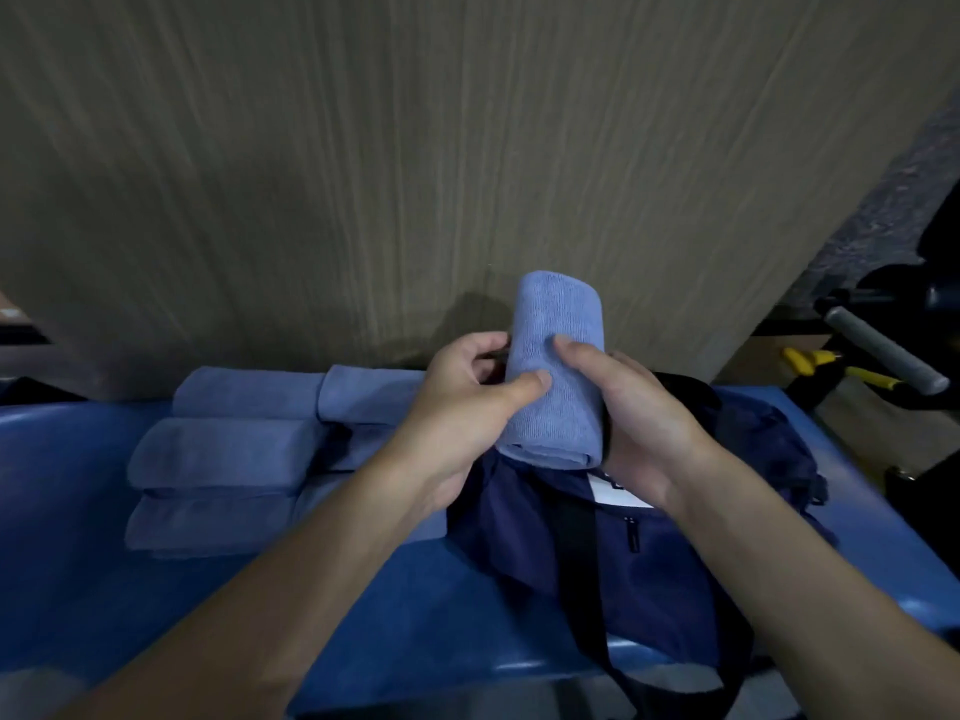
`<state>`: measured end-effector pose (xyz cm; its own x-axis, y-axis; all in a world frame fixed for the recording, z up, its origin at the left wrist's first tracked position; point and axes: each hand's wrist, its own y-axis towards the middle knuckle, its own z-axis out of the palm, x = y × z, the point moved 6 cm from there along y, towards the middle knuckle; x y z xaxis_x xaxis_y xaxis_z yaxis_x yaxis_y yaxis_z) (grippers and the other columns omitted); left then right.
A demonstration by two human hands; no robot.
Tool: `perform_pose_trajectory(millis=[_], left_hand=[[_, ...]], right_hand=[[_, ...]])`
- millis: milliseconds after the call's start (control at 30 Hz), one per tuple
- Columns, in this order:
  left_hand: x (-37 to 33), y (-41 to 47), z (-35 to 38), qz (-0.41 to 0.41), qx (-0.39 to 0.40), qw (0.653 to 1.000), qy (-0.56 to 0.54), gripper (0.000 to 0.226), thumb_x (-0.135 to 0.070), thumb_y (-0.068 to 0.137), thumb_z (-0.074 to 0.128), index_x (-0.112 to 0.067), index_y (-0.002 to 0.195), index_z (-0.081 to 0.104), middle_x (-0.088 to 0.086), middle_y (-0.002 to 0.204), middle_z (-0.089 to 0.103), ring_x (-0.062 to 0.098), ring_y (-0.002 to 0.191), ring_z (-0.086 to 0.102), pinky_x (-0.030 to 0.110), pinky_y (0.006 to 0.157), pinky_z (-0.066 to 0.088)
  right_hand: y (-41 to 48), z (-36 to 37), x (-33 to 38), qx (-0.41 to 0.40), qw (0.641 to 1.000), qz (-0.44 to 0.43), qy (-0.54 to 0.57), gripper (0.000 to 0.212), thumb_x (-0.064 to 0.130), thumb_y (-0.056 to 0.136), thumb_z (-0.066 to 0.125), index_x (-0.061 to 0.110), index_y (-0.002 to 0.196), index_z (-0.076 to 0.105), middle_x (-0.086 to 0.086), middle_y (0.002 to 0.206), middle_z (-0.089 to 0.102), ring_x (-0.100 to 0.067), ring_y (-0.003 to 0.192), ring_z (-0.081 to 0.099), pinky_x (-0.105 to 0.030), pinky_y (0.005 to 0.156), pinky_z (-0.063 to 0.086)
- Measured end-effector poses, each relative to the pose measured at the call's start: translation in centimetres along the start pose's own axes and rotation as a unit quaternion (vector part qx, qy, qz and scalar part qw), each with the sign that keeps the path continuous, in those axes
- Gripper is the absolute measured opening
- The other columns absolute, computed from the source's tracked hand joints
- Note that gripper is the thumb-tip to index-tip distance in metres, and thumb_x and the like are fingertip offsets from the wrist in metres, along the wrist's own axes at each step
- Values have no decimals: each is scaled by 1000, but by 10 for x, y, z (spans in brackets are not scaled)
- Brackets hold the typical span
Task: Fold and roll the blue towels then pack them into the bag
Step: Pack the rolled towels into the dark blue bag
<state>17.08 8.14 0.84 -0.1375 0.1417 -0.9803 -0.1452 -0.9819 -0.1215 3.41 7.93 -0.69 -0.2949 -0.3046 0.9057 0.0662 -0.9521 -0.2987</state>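
Left hand and right hand each had a curled grip on the rolled towel above the bag at frame centre; slackening could unroll it.

Blue glossy table. Carries several rolled blue towels, laid in touching rows at the left. A navy bag with a black strap lies slumped just beside them, right.

Grey-gripped bar and yellow-handled tool lie beside the blue table.
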Motion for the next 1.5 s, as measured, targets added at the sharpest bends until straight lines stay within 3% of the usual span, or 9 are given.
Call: perform_pose_trajectory(millis=[367, 700, 767, 867, 1000, 1167, 1333, 1433, 1500], left_hand=[[2, 8, 47, 84, 3, 989, 119, 57, -6, 86, 67, -27, 134, 44, -1, 106, 71, 13, 96, 70, 41, 91, 56], [17, 23, 64, 88, 135, 975, 153, 36, -8, 88, 66, -21, 120, 56, 4, 109, 71, 17, 102, 68, 34, 91, 54], [13, 28, 59, 178, 125, 939, 265, 23, -6, 89, 60, -23, 105, 62, -4, 106, 68, 12, 102, 64, 24, 87, 46], [18, 33, 48, 322, 119, 787, 513, 24, -16, 82, 50, -29, 85, 70, -9, 122, 60, 13, 121, 51, 29, 101, 31], [46, 39, 37, 297, 199, 650, 670, 29, -23, 91, 51, -36, 104, 74, -9, 150, 42, 16, 148, 16, 46, 120, -2], [52, 41, 39, 328, 211, 572, 721, 36, -26, 93, 53, -37, 126, 64, -12, 149, 43, 18, 148, 17, 60, 115, -5], [53, 44, 40, 391, 212, 528, 724, 25, -12, 75, 72, -34, 88, 72, -4, 122, 63, 26, 133, 45, 69, 106, 25], [54, 50, 42, 401, 158, 506, 747, 43, -13, 74, 74, -21, 116, 70, -2, 123, 64, 23, 127, 53, 67, 102, 31], [50, 56, 41, 393, 112, 534, 740, 54, -18, 79, 73, -14, 132, 59, 2, 137, 57, 21, 129, 51, 62, 99, 34]], right_hand=[[-7, -48, -3, -21, 998, -54, 24, 63, 38, 79, 77, 11, 130, 50, -10, 119, 69, -27, 105, 69, -50, 90, 54], [-16, -74, 1, -83, 992, -83, 49, 55, 23, 79, 78, 9, 124, 49, -12, 115, 69, -27, 98, 71, -45, 79, 59], [-15, -87, 1, -121, 987, -94, 53, 51, 18, 81, 76, 12, 123, 48, -11, 116, 68, -25, 98, 71, -44, 78, 60], [-15, -104, 0, -141, 982, -113, 52, 55, 12, 82, 75, 24, 128, 46, -4, 118, 66, -22, 100, 70, -45, 79, 60], [-16, -115, -6, -128, 984, -120, 18, 62, 10, 82, 74, 38, 130, 47, 2, 116, 66, -18, 94, 71, -40, 70, 60], [-19, -121, -13, -116, 987, -113, 10, 58, 12, 83, 72, 40, 128, 48, 2, 116, 66, -19, 95, 70, -37, 68, 59], [-23, -124, -17, -98, 989, -106, 9, 56, 13, 84, 71, 41, 127, 48, 4, 114, 66, -16, 90, 71, -35, 66, 59], [-25, -125, -19, -90, 990, -105, 15, 56, 12, 85, 71, 40, 128, 48, 3, 113, 67, -16, 90, 72, -35, 68, 60], [-26, -125, -21, -75, 992, -100, 9, 55, 13, 84, 71, 39, 128, 50, 2, 113, 68, -18, 94, 71, -36, 71, 59]])
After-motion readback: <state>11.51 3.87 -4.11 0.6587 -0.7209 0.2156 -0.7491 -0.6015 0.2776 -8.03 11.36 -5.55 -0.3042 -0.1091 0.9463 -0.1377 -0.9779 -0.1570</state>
